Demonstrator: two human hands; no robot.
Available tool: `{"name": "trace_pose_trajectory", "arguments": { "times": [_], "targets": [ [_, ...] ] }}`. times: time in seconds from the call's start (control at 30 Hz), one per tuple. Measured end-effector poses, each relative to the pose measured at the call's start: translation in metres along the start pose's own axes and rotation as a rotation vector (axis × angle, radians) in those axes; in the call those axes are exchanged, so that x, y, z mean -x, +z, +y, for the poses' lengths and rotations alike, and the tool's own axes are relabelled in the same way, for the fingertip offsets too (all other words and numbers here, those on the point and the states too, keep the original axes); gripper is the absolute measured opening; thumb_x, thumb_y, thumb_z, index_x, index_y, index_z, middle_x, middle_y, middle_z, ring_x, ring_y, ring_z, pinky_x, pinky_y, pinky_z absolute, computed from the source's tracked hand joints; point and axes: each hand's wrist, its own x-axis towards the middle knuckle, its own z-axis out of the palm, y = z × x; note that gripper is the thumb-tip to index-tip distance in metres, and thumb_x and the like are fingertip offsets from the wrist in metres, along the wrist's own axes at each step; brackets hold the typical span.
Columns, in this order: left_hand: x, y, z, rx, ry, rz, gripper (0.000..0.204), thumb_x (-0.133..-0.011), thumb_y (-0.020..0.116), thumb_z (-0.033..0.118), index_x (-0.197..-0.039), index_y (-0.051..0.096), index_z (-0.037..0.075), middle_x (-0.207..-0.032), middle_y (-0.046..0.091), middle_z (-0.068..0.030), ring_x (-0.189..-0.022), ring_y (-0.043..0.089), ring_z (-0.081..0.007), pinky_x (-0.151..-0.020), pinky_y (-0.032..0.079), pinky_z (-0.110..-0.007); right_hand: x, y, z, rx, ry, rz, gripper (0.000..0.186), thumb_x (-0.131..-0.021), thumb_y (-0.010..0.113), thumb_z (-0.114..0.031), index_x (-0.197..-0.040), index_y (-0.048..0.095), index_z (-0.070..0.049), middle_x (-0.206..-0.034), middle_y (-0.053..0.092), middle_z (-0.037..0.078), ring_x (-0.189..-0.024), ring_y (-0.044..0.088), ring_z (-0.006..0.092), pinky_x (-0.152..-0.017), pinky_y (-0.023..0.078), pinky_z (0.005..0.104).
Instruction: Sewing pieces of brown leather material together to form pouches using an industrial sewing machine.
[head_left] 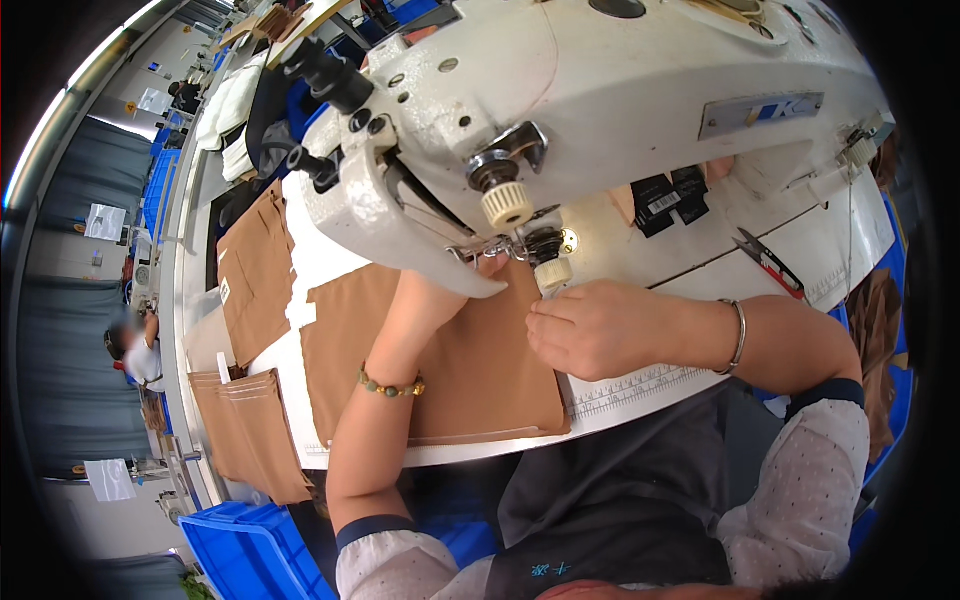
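Note:
A white sewing machine arches over a brown fabric panel on the white work surface. My left hand reaches under the machine head beside the presser foot, touching the panel; its fingers are mostly hidden, so I cannot tell how they are held. My right hand is closed at the panel's right edge, fingers curled on the fabric, just below a cream knob.
Brown pieces lie left. Red-handled scissors and black labels lie right. A blue crate stands lower left, brown cloth hangs right, and another person sits at far left.

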Motion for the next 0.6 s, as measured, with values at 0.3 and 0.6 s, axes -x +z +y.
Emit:
{"name": "trace_pose_trajectory", "arguments": {
  "times": [0.3, 0.6],
  "targets": [
    [-0.005, -0.007, 0.014, -0.100, -0.213, -0.180, 0.025, -0.084, 0.077, 0.020, -0.098, 0.072, -0.001, -0.093, 0.074, -0.0110, -0.084, 0.066, -0.0240, -0.081, 0.051, -0.038, 0.003, -0.001, 0.002, -0.060, 0.036, 0.013, 0.018, -0.076, 0.067, -0.010, -0.091, 0.069, -0.001, -0.097, 0.071, 0.009, -0.095, 0.070, 0.0225, -0.079, 0.060, 0.0313],
    [0.038, -0.007, 0.040, -0.163, -0.202, -0.071, 0.027, -0.082, 0.079, 0.015, -0.103, 0.068, 0.001, -0.099, 0.069, -0.0153, -0.089, 0.065, -0.0309, -0.076, 0.052, -0.039, -0.001, -0.015, -0.016, -0.048, 0.022, -0.040, 0.022, -0.073, 0.065, -0.014, -0.091, 0.067, -0.002, -0.094, 0.069, 0.007, -0.088, 0.069, 0.0199, -0.067, 0.056, 0.0291]
  ]
}}
